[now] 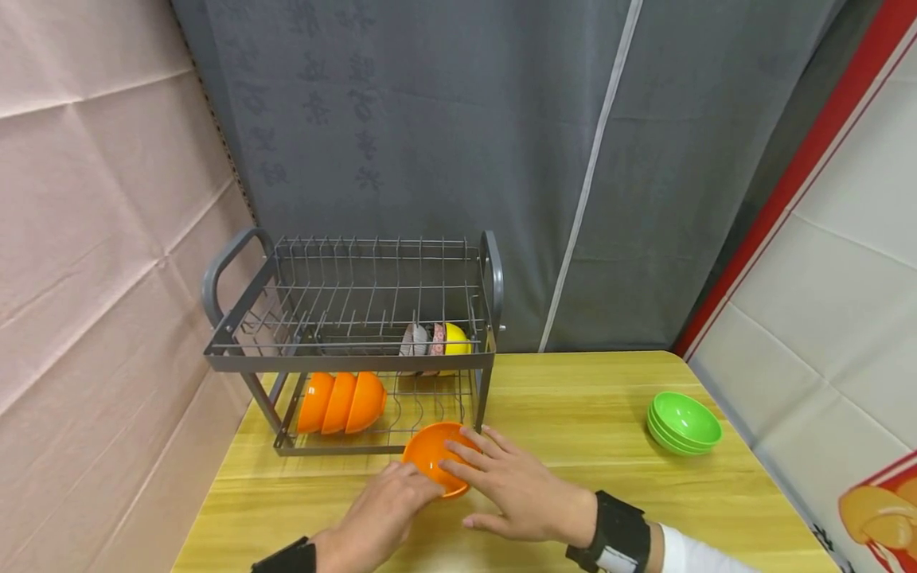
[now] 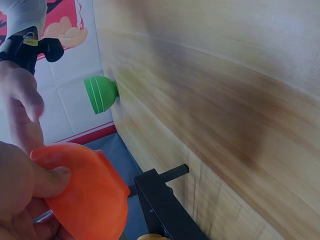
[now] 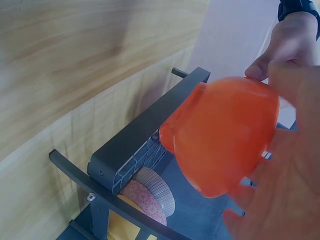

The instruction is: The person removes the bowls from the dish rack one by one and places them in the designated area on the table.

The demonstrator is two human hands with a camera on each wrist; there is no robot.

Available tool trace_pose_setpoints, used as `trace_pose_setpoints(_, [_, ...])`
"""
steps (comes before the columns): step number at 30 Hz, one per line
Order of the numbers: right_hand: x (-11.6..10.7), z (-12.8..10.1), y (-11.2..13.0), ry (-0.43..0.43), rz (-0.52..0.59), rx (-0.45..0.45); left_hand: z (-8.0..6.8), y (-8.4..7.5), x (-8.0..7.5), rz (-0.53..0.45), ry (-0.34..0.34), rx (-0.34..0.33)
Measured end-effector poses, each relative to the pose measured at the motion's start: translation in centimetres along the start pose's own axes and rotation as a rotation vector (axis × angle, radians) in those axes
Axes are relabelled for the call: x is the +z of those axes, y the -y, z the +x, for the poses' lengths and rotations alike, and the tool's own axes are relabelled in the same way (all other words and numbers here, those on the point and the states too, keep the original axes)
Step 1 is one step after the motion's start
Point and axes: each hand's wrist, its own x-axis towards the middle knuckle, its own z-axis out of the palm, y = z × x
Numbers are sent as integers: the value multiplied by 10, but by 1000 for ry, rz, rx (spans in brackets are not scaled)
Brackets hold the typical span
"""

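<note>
An orange bowl (image 1: 432, 455) is held just above the wooden table (image 1: 587, 446), in front of the grey wire dish rack (image 1: 351, 318). My left hand (image 1: 390, 505) grips its near edge; in the left wrist view the thumb (image 2: 50, 181) pinches the rim of the orange bowl (image 2: 87, 197). My right hand (image 1: 501, 481) lays fairly straight fingers against the bowl's right side, with the thumb off it. In the right wrist view the orange bowl (image 3: 225, 135) is tilted, with my fingers (image 3: 287, 200) behind it and the left hand (image 3: 290, 45) at its far edge.
Three orange bowls (image 1: 340, 402) stand on edge in the rack's lower tier. Patterned bowls (image 1: 423, 341) and a yellow bowl (image 1: 456, 340) stand at the rack's right. A stack of green bowls (image 1: 684, 423) sits at the table's right. A pink wall lies to the left, a grey curtain behind.
</note>
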Motion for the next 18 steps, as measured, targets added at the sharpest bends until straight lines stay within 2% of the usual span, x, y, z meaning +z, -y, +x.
trace_pose_setpoints(6, [2, 3, 1, -31, -58, -81, 1, -1, -1, 45, 8, 43])
trace_pose_setpoints(12, [3, 7, 1, -73, -38, -139, 1, -3, -1, 39, 26, 51])
trace_pose_setpoints(18, [2, 9, 2, -99, -25, -158, 1, -3, 1, 41, 2, 71])
